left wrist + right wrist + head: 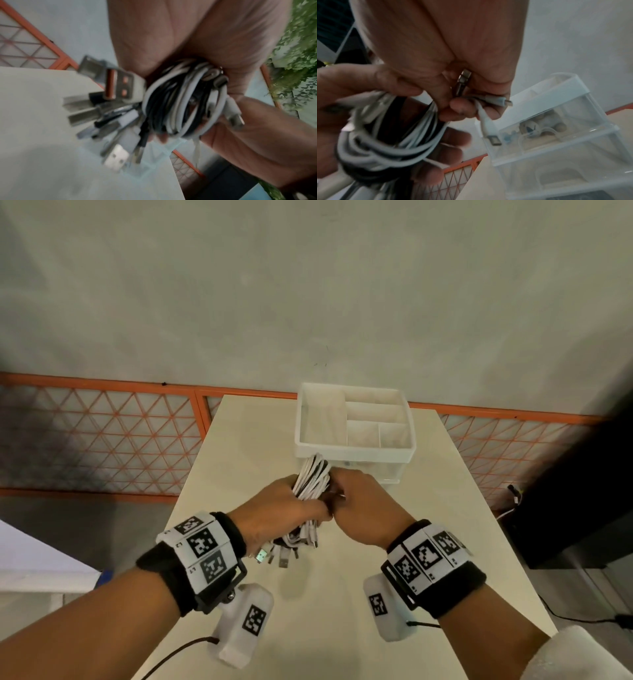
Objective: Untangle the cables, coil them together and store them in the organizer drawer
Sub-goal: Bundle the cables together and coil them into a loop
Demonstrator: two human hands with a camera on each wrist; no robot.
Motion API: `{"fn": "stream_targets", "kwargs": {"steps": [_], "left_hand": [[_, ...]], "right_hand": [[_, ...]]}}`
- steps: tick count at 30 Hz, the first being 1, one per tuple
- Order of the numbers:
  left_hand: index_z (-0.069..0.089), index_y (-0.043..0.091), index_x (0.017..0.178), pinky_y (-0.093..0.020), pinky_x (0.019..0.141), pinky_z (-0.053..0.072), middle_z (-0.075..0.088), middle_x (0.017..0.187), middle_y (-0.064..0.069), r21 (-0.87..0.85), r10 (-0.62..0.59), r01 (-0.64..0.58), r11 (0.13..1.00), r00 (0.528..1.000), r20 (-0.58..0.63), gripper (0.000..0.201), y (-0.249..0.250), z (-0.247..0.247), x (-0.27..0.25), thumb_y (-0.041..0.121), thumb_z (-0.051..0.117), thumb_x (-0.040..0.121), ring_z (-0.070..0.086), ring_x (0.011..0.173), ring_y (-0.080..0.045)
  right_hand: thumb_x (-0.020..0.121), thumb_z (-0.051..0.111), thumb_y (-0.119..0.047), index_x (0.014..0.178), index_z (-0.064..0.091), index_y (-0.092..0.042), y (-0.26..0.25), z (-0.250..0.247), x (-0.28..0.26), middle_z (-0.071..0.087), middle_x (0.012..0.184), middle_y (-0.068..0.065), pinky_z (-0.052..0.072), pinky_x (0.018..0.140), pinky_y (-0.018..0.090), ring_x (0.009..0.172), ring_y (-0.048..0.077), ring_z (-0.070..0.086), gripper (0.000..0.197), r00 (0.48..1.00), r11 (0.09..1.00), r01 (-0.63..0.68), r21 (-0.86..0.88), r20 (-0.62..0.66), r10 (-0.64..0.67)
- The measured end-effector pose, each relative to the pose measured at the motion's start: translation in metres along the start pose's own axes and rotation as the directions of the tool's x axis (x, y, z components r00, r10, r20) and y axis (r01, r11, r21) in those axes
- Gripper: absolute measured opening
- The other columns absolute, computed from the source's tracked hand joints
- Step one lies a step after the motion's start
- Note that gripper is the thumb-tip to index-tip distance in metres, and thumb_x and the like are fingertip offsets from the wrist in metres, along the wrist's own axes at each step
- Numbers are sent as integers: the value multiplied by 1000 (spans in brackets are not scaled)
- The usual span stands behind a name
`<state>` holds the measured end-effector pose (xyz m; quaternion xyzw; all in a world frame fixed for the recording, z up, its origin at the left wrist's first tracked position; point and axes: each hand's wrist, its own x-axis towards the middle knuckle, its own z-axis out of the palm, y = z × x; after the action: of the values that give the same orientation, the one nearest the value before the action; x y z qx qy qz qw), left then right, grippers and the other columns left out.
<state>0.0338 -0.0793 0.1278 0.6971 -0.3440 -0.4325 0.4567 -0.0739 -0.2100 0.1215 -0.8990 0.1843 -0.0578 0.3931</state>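
Both hands meet over the middle of the desk (pixel 239 440), holding one coiled bundle of cables (pixel 310 479) clear of its surface. The left hand (pixel 274 508) has its fingers curled round the coil's waist, white and black strands packed in its grasp, with a fan of USB plugs (pixel 109 108) sticking out of the near end toward the person. The right hand (pixel 363 501) presses against the coil from the right and pinches a few loose connector ends (pixel 489 129) between thumb and fingertips; these ends hang just in front of the organizer.

The bundle's long axis runs near to far, its far loop tilted up and pointing at the organizer (pixel 356 453), which stands just beyond the hands at the far end of the desk. The far loop overlaps the organizer's front edge in the head view. The top tray is open with empty compartments; below it are clear drawers, one holding small items, and they look closed, though the blur leaves this uncertain.

Coiling seems nearly finished. Storing probably needs one hand freed to pull a drawer; the right hand is nearer its front, while the left carries most of the coil.
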Motion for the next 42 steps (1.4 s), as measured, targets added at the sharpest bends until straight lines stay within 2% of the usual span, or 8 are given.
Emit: {"fn": "stream_targets", "kwargs": {"steps": [7,16,21,23,26,31,36,42], "left_hand": [[67,9,81,-29,58,52,65,74,-14,-222,-21,-23,975,981,-195,5,-3,3,7,10,71,82,66,65,-23],[71,9,95,-31,66,54,67,79,-8,-366,34,-92,926,986,-161,39,-2,1,14,44,72,77,67,74,-23],[72,0,112,-28,73,57,75,100,-21,-405,43,-94,910,990,-134,54,-1,3,17,47,65,86,71,84,-21],[73,2,112,-26,70,55,76,92,-15,-425,41,-83,902,993,-107,50,-2,2,15,45,64,88,70,80,-19],[69,-4,113,-30,71,54,70,86,-20,-439,82,-93,893,996,-44,53,-2,1,12,43,62,90,66,80,-27],[67,-8,108,-35,72,55,66,88,-24,-445,98,-115,888,993,-62,53,0,0,13,41,70,86,65,78,-31],[65,-10,94,-32,61,53,65,75,-20,-417,111,-150,897,987,-115,51,-2,-4,13,38,76,80,63,65,-29],[71,-2,95,-34,68,54,68,80,-22,-402,94,-109,909,994,-56,41,-2,-2,12,35,75,77,65,71,-27]], "right_hand": [[104,48,-23,109,66,-18,3,-1,1,69,83,-6,53,71,31,71,9,62,20,981,982,-103,160,-148,127],[102,52,-10,82,74,-12,-13,-7,-3,63,68,2,45,58,32,57,17,53,30,965,717,-112,688,-96,244],[98,56,-14,72,61,6,-20,8,-4,53,64,0,39,61,18,57,6,47,33,975,807,-124,577,-82,209],[96,60,-7,64,66,-3,-20,4,-4,54,54,-4,38,55,13,51,5,45,33,984,803,-102,588,-61,169],[87,68,2,66,77,-14,-17,-1,0,59,57,9,38,51,25,50,16,45,28,975,755,-99,648,-88,203],[85,68,4,77,79,-3,-18,14,4,70,60,11,49,50,25,48,14,60,15,951,806,-70,588,-205,232],[92,63,4,90,78,2,-11,10,4,75,76,18,56,65,29,61,19,67,15,991,828,-43,560,-80,106],[79,62,16,67,73,-3,-15,20,7,65,55,11,46,46,27,44,15,57,26,953,792,-26,610,-224,204]]}}
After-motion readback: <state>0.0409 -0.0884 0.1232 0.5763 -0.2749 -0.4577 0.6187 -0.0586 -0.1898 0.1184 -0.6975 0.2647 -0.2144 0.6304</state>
